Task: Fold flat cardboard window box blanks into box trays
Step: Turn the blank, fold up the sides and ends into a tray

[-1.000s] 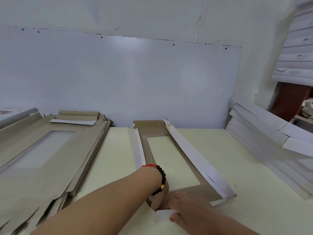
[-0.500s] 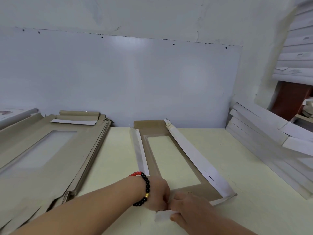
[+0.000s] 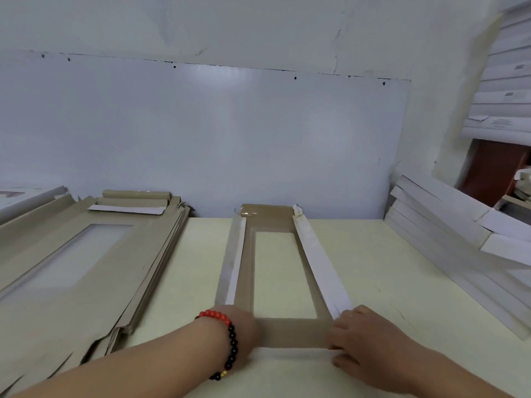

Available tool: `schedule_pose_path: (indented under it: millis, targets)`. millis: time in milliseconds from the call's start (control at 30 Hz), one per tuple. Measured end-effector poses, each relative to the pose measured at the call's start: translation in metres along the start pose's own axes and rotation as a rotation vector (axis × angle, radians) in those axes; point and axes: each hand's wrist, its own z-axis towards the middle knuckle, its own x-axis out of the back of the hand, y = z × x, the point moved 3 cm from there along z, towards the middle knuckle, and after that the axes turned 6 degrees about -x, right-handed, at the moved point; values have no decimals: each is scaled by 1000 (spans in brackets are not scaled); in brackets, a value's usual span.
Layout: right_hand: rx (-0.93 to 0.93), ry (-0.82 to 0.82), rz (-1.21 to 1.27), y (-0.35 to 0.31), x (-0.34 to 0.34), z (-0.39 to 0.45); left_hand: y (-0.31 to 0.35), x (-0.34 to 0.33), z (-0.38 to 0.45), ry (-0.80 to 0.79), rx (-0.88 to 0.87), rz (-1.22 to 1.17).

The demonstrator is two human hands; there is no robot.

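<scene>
A brown cardboard window box blank lies lengthwise on the cream table, its long white side flaps raised and its clear window in the middle. My left hand, with a red and black bead bracelet on the wrist, grips the near left corner of the blank. My right hand grips the near right corner, its thumb under the near end flap and its fingers on top. That near end flap stands folded up between the two hands.
A fanned stack of flat brown window blanks fills the table's left side. Folded white boxes lean in a pile at the right. A pale wall panel closes the far edge of the table.
Both hands were close together at the near left corner. They have moved apart to opposite near corners, the right side flap has come up, and the near end flap now stands raised.
</scene>
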Motion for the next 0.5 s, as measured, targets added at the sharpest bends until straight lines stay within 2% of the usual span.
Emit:
schedule_pose_path:
  millis: [167,333,400,467,500]
  targets:
    - [53,84,10,-23,-17,6,-32,-16,-3,61,146,-122]
    - [72,152,100,-54,-20,21,1,-15,2,303,47,-175]
    - [69,100,101,-55,-16,25,24,-16,10,403,-52,-217]
    - [73,-74,121,-47,-10,32,37,-16,14,471,-97,-241]
    - [100,-106,138,-40,-7,36,39,-15,14,506,-91,-256]
